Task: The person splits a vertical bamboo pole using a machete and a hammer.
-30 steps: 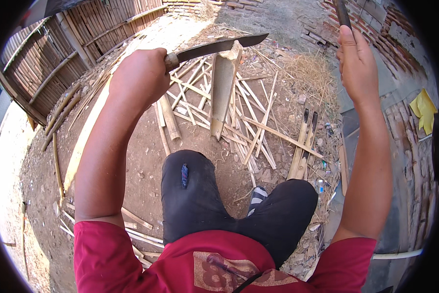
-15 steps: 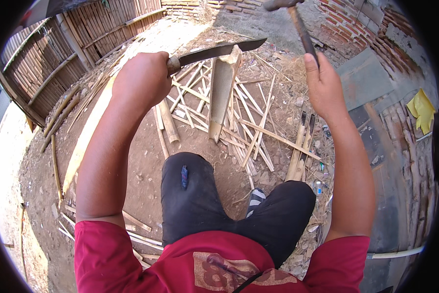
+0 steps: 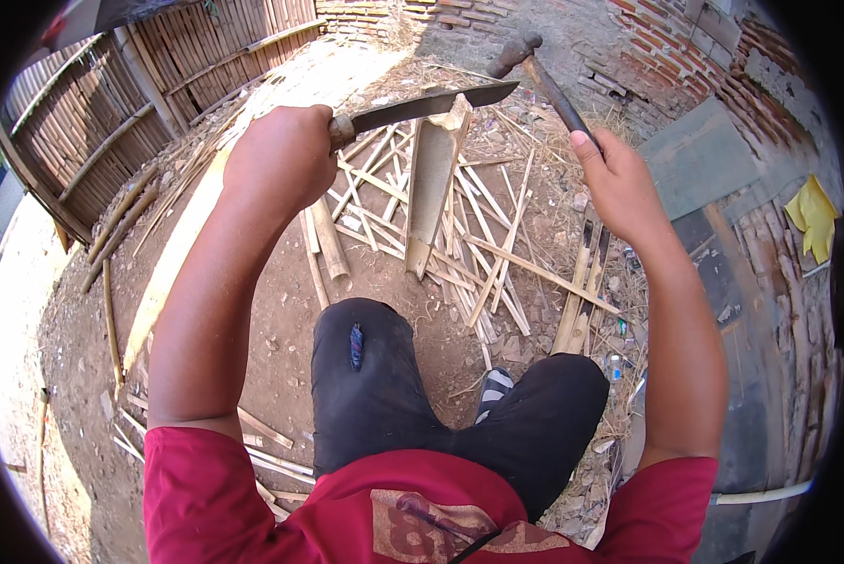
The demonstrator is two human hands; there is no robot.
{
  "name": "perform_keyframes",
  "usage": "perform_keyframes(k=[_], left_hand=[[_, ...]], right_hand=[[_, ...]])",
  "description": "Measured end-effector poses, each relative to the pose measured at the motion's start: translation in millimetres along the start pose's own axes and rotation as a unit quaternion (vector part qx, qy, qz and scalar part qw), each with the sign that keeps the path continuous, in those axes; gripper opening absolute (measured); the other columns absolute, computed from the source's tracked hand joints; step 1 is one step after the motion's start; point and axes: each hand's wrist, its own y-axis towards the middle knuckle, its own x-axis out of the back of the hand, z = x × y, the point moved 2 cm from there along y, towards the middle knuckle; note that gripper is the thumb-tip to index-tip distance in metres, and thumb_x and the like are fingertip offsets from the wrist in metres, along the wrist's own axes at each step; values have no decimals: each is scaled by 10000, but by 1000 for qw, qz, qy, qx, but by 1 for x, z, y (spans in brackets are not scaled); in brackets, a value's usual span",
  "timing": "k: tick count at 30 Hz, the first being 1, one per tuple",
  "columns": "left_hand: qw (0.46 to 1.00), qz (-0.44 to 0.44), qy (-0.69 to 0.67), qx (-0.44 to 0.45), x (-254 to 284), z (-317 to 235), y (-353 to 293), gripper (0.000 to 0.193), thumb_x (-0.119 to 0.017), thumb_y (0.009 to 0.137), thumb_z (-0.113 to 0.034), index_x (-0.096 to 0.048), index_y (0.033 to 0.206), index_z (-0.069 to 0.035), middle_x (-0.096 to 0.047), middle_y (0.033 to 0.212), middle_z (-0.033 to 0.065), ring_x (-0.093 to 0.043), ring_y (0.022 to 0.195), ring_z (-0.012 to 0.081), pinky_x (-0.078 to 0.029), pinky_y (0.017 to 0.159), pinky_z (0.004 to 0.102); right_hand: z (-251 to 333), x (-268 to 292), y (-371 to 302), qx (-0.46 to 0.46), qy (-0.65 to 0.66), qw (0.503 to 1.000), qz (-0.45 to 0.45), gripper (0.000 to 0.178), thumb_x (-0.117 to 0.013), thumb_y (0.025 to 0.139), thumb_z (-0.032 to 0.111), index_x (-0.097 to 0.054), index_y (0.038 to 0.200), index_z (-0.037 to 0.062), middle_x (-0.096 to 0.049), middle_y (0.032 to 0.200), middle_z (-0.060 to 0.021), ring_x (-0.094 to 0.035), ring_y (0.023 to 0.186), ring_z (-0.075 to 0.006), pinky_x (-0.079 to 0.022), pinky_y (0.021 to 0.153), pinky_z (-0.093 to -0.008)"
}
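You are sitting low over bare ground [image 3: 281,310], dark trousers [image 3: 375,395] nearest the camera, and the splitting looks only just begun. Your left hand [image 3: 281,160] is wrapping its grip tight around the handle of the long knife [image 3: 422,105], and the blade is lying flat across the top end of the bamboo piece [image 3: 433,188] — resting on the rim or barely bitten in, I cannot tell which. No crack is showing down its length yet, so the whole split is left to do.

The bamboo piece is standing nearly upright just beyond your knees, foot on the ground, long axis running away from you and leaning slightly right at the top. The knife is crossing it, tip pointing right.

Your right hand [image 3: 619,183] is closing its grip on the shaft of the hammer [image 3: 535,66] — head raised beyond the blade tip, apart from it. Past that, thin bamboo strips [image 3: 497,244] are lying scattered, with a bamboo fence [image 3: 140,85] far left.
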Motion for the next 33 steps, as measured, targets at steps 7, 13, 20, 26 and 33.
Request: perform_keyframes(k=[7,13,20,26,33], left_hand=[[1000,5,-2,-5,-5,-2,3,167,-641,928,-173,-699,965,-20,-720,865,227,-713,847,403,-567,790,510],[1000,-6,0,-11,-2,-2,-1,164,-651,925,-175,-698,949,-19,-711,831,222,-709,821,411,-564,764,517],[1000,1,-10,-10,-4,3,5,142,-655,907,-140,-708,958,-19,-712,837,228,-705,816,415,-564,757,507],[1000,0,-5,6,-5,6,1,165,-639,950,-163,-709,957,-14,-712,839,235,-707,821,414,-560,760,509],[1000,-29,-3,1,-3,1,-1,191,-636,964,-186,-706,947,-9,-715,831,231,-712,816,407,-562,753,508]], right_hand=[[5,7,4,35,57,994,-91,511,-473,1096,487,-580,922,19,-562,698,-99,-538,636,-228,-445,630,-401],[12,27,18,1,33,999,-13,489,-447,1105,467,-574,948,22,-563,714,-108,-552,651,-243,-459,650,-413],[-1,4,-8,47,30,998,-43,506,-467,1097,490,-583,946,21,-550,715,-97,-545,665,-220,-450,657,-397],[19,34,7,36,43,998,-42,505,-468,1102,475,-594,956,8,-589,752,-122,-570,699,-246,-457,676,-392],[-8,20,14,87,-93,991,34,521,-491,1088,510,-583,934,21,-542,725,-50,-502,650,-152,-420,615,-351]])
